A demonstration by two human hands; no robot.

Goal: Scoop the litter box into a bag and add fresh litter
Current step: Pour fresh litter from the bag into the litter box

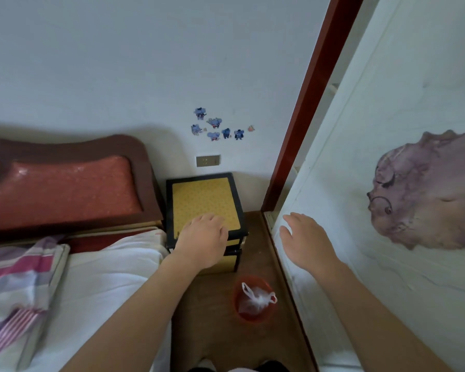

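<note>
I stand in the gap between the bed (100,267) and the sliding door (360,183), both arms reaching forward. My left hand (203,238) hangs over the front edge of the nightstand (199,194), palm down, fingers loosely curled and holding nothing; whether it touches the top I cannot tell. My right hand (305,241) is spread open and empty, just beside the door's lower edge.

No litter box, scoop or litter sack shows here. The only task thing I can see is the bag (255,298), a thin white plastic one with handle loops, sitting in the red bin (253,319) on the floor near my feet, below and between my hands.

That bag looks light, limp and slippery, with no shape of its own. I judge the place to take it is at the two loops, which stick up above the bin's rim; pinching the body would only crumple it. It seems to hold something pale already, so I should lift it straight up and slowly. Film this thin could tear under wet, heavy clumps, so I would support its bottom once it is filled.
</note>
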